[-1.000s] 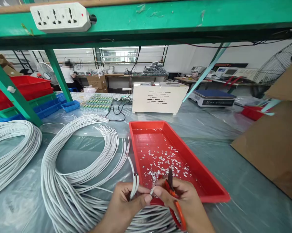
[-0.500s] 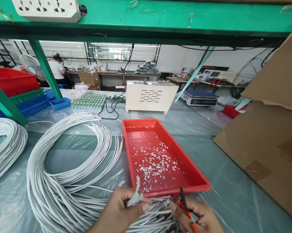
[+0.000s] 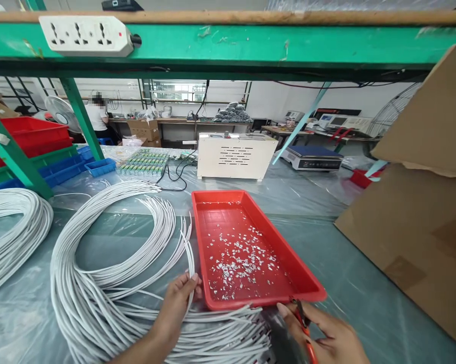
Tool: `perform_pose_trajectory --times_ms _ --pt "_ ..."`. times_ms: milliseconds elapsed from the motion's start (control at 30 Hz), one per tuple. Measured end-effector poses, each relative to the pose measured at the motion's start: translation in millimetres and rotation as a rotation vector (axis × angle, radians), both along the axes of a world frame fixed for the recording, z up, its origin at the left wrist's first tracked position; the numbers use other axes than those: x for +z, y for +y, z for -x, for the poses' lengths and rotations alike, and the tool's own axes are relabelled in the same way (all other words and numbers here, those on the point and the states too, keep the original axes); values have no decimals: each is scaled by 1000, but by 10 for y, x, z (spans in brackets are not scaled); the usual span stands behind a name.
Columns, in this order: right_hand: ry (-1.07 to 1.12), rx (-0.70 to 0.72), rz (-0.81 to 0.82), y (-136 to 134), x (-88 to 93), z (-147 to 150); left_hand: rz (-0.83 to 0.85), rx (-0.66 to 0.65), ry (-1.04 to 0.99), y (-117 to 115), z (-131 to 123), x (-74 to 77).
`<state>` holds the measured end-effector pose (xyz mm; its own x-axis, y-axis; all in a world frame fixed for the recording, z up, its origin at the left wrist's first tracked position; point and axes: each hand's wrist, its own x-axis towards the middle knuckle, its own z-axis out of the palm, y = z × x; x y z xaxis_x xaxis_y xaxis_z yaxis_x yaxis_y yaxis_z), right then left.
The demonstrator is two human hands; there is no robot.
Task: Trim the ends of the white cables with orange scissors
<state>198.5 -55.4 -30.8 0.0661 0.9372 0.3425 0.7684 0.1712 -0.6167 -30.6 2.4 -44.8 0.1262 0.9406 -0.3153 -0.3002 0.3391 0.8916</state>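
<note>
At the tabletop's front edge, my left hand (image 3: 176, 306), fingers (image 3: 190, 279) loosely laid on one thin white cable (image 3: 192, 255) beside the red plastic tray (image 3: 198, 237), should separate that strand alone, while my right hand (image 3: 332, 338), fingers wrapped round the orange-handled cutters (image 3: 306, 331), stays clear.

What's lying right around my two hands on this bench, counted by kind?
Red tray: 1
White cable bundles: 2, the big bundle touched by the left hand, and the far-left bundle
Orange-handled cutters, held in the right hand: 1
Total: 4
</note>
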Motion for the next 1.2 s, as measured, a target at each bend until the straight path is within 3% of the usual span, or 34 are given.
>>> perform_pose_trajectory --times_ms 200,300,500,667,800,1033,1100,1200 --pt "-172 211 16 243 98 189 40 -82 34 -274 33 0" --pt "-209 266 77 426 140 336 -81 -53 118 -291 31 41" --pt "-55 273 180 702 59 501 -315 -32 113 -56 -57 355" --pt "34 319 215 700 -33 436 -340 -119 61 164 -167 535" --pt "-6 341 158 591 39 367 -249 -127 15 220 -211 514" --pt "-240 533 -300 419 37 304 -223 -48 27 226 -198 469" --pt "-209 524 -287 400 31 304 -233 -38 34 236 -196 449" --pt "-1 417 -109 428 101 308 -250 -63 10 249 -197 415"
